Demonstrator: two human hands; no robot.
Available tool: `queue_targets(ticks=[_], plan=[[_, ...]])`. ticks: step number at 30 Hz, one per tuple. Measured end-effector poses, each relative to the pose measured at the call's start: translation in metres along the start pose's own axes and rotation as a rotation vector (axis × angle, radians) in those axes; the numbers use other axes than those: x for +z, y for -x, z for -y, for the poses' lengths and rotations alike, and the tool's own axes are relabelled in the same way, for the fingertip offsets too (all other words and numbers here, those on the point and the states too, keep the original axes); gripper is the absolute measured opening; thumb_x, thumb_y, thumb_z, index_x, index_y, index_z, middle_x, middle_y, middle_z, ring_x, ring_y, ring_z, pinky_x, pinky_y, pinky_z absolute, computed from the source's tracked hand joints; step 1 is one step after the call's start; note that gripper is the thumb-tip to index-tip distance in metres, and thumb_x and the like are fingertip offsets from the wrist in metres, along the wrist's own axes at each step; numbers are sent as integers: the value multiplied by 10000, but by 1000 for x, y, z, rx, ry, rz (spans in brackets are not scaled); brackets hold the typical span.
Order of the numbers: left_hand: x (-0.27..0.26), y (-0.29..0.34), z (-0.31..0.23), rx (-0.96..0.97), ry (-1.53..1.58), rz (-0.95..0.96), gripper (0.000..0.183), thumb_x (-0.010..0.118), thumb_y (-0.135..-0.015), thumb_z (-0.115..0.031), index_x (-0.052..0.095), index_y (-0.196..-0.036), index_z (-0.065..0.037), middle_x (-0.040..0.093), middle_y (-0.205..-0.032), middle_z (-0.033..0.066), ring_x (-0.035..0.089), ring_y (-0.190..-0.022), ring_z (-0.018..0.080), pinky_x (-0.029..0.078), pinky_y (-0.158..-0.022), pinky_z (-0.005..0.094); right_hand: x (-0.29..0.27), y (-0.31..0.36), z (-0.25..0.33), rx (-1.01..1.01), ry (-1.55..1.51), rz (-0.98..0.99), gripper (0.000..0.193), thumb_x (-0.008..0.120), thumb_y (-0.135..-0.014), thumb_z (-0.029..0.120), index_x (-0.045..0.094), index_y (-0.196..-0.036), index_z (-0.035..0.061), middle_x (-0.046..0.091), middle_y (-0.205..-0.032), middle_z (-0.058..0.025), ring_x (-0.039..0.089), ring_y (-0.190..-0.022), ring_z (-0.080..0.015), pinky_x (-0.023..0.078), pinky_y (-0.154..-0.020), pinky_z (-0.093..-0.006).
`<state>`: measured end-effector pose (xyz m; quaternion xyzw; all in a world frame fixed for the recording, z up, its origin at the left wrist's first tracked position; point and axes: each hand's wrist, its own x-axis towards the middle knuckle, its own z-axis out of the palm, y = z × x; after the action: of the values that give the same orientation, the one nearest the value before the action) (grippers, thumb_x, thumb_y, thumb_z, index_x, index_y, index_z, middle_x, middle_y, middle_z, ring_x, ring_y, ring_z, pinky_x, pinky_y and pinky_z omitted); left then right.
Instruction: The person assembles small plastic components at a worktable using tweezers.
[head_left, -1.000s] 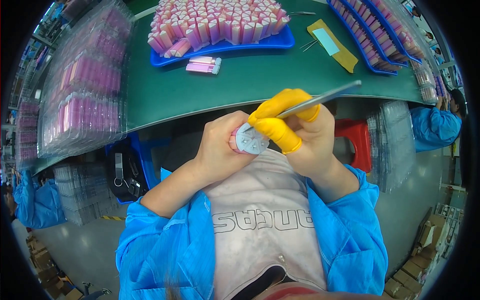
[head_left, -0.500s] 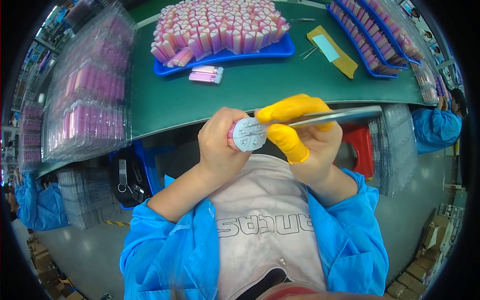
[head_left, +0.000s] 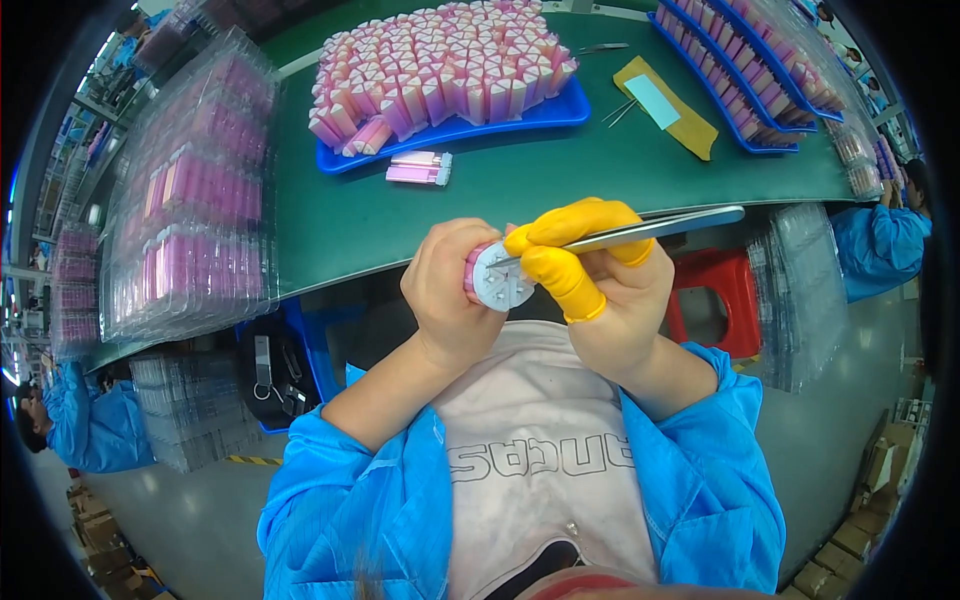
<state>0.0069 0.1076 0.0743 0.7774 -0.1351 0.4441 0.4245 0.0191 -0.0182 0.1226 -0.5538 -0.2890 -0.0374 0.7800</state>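
Note:
My left hand (head_left: 440,285) is wrapped round a pink cylindrical part whose round white end (head_left: 506,290) faces right and carries several small metal prongs. In my right hand (head_left: 625,290), yellow finger cots (head_left: 570,285) cover the thumb and the fingers pinching a pair of metal tweezers (head_left: 680,222). The tweezers' thin tips reach the white end, among the prongs; whether they grip one is too small to tell. Both hands are held close together in front of the table's near edge, over my lap.
A blue tray (head_left: 480,126) full of upright pink pieces (head_left: 440,70) stands on the green table (head_left: 600,175), with a loose pink piece (head_left: 418,168) before it. Clear plastic trays (head_left: 190,200) are stacked at left. Blue trays (head_left: 735,80) stand far right; a red stool (head_left: 715,300) is below.
My right thumb and fingers have closed nearer together, pressing the tweezers' arms together. The tweezers' back end has swung slightly toward me. The whole view has shifted a little.

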Motion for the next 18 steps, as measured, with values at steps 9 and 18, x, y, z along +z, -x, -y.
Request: queue_targets(ticks=[9, 18], plan=[[0, 1, 0, -22, -36, 18, 316, 744, -616, -64, 523, -841, -44, 554, -709, 103, 541, -595, 255, 435, -506, 296, 2, 1, -2, -27, 22, -35, 239, 659, -762, 42, 556, -960, -43, 593, -881, -91, 600, -807, -150, 486, -742, -240], [1, 1, 2, 34, -42, -20, 309, 745, -619, -67, 524, -833, -44, 550, -707, 105, 536, -586, 252, 430, -496, 297, 1, 0, -1, -47, 46, 5, 238, 662, -761, 50, 557, -955, -42, 597, -867, -91, 602, -796, -149, 490, -736, -244]])
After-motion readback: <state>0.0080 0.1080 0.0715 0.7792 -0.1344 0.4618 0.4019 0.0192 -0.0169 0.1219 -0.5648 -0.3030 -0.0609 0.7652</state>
